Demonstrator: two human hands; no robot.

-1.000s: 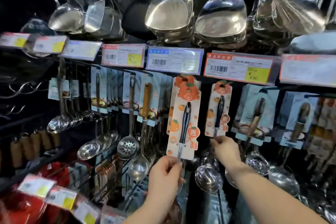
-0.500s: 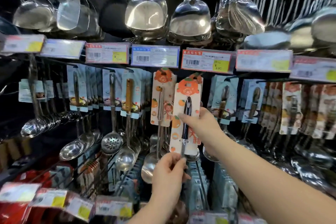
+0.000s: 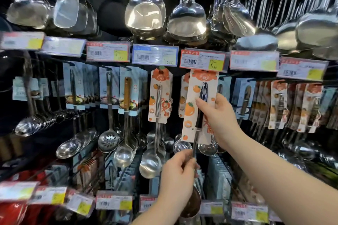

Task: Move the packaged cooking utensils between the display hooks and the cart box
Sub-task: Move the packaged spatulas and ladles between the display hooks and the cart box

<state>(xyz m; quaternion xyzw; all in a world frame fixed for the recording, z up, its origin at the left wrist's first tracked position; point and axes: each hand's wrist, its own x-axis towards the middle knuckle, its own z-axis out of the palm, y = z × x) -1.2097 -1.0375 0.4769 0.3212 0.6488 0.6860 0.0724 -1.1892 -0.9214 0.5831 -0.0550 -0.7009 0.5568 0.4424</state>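
A shopper's two hands hold a carded ladle (image 3: 203,90) up against a crowded utensil wall. The left hand (image 3: 178,173), near and low, is curled round the bare steel shaft. The right hand (image 3: 219,115), higher and to the right, pinches the orange-printed card (image 3: 191,115) at its right edge, with a fingertip across the black handle.

The top of the card sits just under a red price tag (image 3: 203,59), at hook level. The hook is hidden behind the card, so it cannot be told whether the hole is on the prong. The cart box is out of view.

The risks are mostly at that unseen hole. A pull or push off the prong's line could tear the thin card or bend it round the handle. The shaft is long and held at both ends, so twisting one hand against the other may pop the ladle from its card.

More orange cards (image 3: 184,97) hang just behind, and a second row (image 3: 159,97) just left. A snagged edge could drag one of these off its hook. Steel spatulas (image 3: 146,12) hang close overhead, and a hasty lift could knock them.
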